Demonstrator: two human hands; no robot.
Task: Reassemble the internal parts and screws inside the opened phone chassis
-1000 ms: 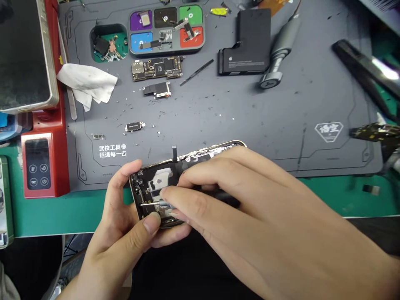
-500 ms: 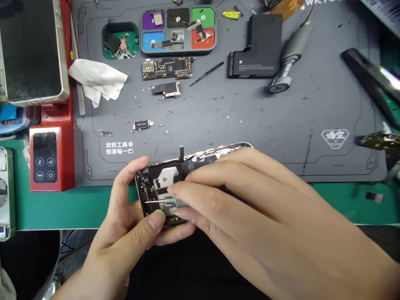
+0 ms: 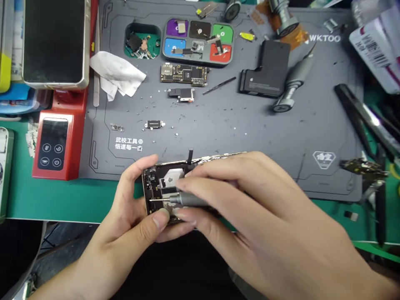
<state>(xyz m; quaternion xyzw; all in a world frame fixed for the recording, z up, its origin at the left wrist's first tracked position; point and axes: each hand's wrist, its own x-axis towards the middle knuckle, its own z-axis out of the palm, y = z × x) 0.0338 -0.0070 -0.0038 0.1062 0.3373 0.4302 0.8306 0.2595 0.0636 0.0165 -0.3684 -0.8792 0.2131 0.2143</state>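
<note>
My left hand (image 3: 134, 227) grips the end of an opened phone housing (image 3: 171, 178), thumb on the near edge and fingers around its far side and underneath. A thin black flex cable (image 3: 190, 155) sticks up from the housing's far rim. Between the thumb and fingers of my right hand (image 3: 250, 208) lies a grey precision screwdriver (image 3: 192, 199), held nearly level. Its thin tip points left and reaches the inside of the housing near the left end; whether it sits in a screw is too small to tell. My right hand covers the housing's right part.
On the grey mat (image 3: 212, 129) lie a logic board (image 3: 184, 75), a black battery (image 3: 267, 68), another screwdriver (image 3: 295, 79), small metal parts and scattered screws. A coloured parts tray (image 3: 229, 60) stands behind. A red device (image 3: 68, 141) is left, tweezers (image 3: 356, 112) right.
The whole view has shifted and tilted. My right-hand fingers have opened a little around the screwdriver, so more of its handle shows. The left hand keeps its hold on the housing.
</note>
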